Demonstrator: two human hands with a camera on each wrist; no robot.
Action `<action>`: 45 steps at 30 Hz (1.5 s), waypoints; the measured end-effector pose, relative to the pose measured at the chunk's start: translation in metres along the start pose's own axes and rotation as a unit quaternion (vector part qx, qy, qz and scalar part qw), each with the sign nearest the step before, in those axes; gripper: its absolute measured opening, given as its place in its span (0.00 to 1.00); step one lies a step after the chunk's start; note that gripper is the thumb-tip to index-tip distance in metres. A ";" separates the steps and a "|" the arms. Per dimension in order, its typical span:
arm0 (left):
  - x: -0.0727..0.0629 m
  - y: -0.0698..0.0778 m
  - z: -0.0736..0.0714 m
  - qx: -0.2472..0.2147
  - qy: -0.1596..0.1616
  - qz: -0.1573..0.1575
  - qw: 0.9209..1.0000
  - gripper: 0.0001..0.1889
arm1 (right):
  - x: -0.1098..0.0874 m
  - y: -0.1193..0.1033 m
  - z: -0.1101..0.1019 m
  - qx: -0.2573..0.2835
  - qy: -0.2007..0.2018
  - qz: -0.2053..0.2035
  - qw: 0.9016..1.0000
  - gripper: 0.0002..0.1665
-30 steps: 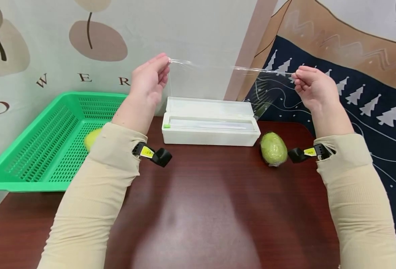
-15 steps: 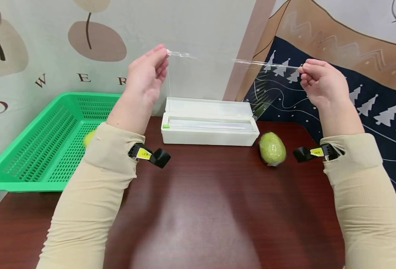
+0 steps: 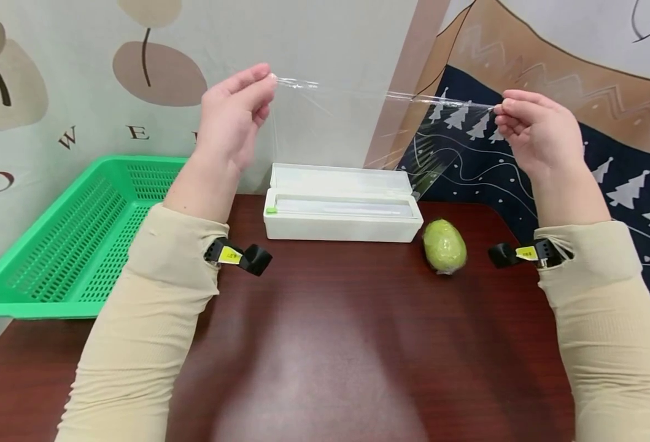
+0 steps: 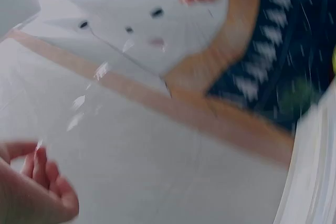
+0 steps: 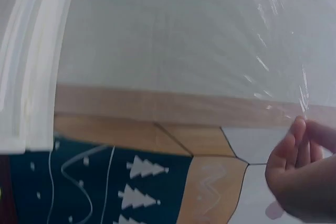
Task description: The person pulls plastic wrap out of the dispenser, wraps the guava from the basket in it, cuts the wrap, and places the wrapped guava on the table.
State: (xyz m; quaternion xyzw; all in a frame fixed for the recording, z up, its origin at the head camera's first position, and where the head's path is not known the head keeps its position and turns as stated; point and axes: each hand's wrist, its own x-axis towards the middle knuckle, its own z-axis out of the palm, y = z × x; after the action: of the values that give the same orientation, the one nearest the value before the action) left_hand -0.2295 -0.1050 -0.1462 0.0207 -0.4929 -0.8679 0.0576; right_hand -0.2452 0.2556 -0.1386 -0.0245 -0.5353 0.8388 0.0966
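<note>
A sheet of clear plastic wrap (image 3: 352, 93) stretches between my raised hands, its top edge taut and shiny. My left hand (image 3: 233, 113) pinches one upper corner between thumb and fingers; my right hand (image 3: 542, 132) pinches the other. The sheet hangs down to the white plastic wrap dispenser (image 3: 344, 227), whose lid (image 3: 341, 178) is tipped up at the back. A small green slider (image 3: 271, 210) sits at the left end of the dispenser. In the right wrist view, the film creases where the right hand (image 5: 302, 166) pinches it.
A round green fruit (image 3: 444, 247) in shiny film sits right of the dispenser. At the left stands a green plastic basket (image 3: 43, 309), partly behind my left sleeve. Printed cloth (image 3: 325, 37) hangs behind the dark red wooden table (image 3: 313, 344).
Both hands have risen and moved farther apart, drawing the plastic wrap higher. The yellow fruit seen earlier in the basket is now hidden behind my left arm.
</note>
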 end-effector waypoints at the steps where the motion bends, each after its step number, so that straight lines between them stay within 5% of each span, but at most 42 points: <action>1: 0.000 0.000 -0.002 0.053 -0.015 0.019 0.998 0.20 | -0.001 0.000 0.000 -0.010 -0.007 -0.008 1.000 0.06; 3: 0.001 -0.001 -0.005 0.184 -0.043 0.059 0.980 0.24 | -0.004 0.001 0.001 -0.032 -0.030 -0.025 0.999 0.07; 4: 0.002 -0.002 -0.007 0.255 -0.051 0.078 0.962 0.25 | -0.005 0.002 0.001 -0.049 -0.043 -0.038 0.997 0.07; 5: 0.002 -0.003 -0.009 0.329 -0.058 0.098 0.938 0.25 | -0.007 0.003 0.002 -0.085 -0.052 -0.057 0.993 0.08; 7: 0.003 -0.006 -0.011 0.465 -0.060 0.135 0.873 0.22 | -0.010 0.005 0.005 -0.190 -0.053 -0.103 0.975 0.08; 8: 0.003 -0.007 -0.012 0.512 -0.060 0.153 0.843 0.20 | -0.012 0.006 0.006 -0.254 -0.046 -0.133 0.957 0.07; 10: 0.004 -0.009 -0.013 0.572 -0.059 0.181 0.798 0.15 | -0.015 0.007 0.009 -0.364 -0.015 -0.185 0.912 0.05; 12: 0.003 -0.008 -0.014 0.600 -0.058 0.202 0.772 0.12 | -0.017 0.005 0.010 -0.428 0.016 -0.214 0.878 0.05; 13: 0.003 -0.007 -0.014 0.605 -0.055 0.209 0.767 0.12 | -0.018 0.004 0.010 -0.436 0.020 -0.223 0.872 0.03; 15: 0.001 -0.004 -0.013 0.606 -0.047 0.228 0.761 0.12 | -0.018 0.002 0.008 -0.410 0.006 -0.226 0.884 0.03; 18: -0.002 0.002 -0.011 0.591 -0.048 0.260 0.762 0.12 | -0.018 -0.002 0.002 -0.330 -0.048 -0.212 0.919 0.02; 21: -0.004 0.005 -0.009 0.556 -0.069 0.273 0.782 0.12 | -0.019 -0.002 -0.007 -0.247 -0.119 -0.182 0.944 0.05; 22: -0.005 0.005 -0.010 0.537 -0.077 0.267 0.797 0.11 | -0.019 -0.001 -0.009 -0.226 -0.144 -0.179 0.947 0.05; 25: -0.005 0.004 -0.012 0.473 -0.087 0.238 0.844 0.07 | -0.021 0.001 -0.014 -0.191 -0.213 -0.178 0.942 0.05; 28: -0.004 0.002 -0.014 0.399 -0.093 0.233 0.882 0.04 | -0.022 0.000 -0.014 -0.178 -0.254 -0.191 0.931 0.04; 30: -0.005 0.001 -0.014 0.354 -0.108 0.235 0.899 0.04 | -0.023 -0.002 -0.015 -0.171 -0.270 -0.193 0.928 0.03; 33: -0.009 -0.002 -0.016 0.298 -0.149 0.233 0.914 0.05 | -0.024 -0.005 -0.020 -0.157 -0.302 -0.186 0.922 0.04; 36: -0.016 -0.006 -0.022 0.253 -0.207 0.219 0.919 0.05 | -0.026 -0.005 -0.031 -0.141 -0.358 -0.167 0.908 0.09; 41: -0.028 -0.019 -0.035 0.253 -0.284 0.204 0.902 0.06 | -0.029 0.000 -0.053 -0.114 -0.477 -0.109 0.865 0.14; 45: -0.039 -0.033 -0.047 0.272 -0.324 0.162 0.892 0.08 | -0.033 0.011 -0.069 -0.111 -0.555 -0.058 0.822 0.17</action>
State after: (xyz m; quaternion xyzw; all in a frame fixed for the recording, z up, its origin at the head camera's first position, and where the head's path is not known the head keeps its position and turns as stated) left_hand -0.1886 -0.1241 -0.1994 -0.3266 -0.6975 -0.6373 0.0266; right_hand -0.2044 0.3063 -0.1799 0.4657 -0.5880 0.6387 -0.1718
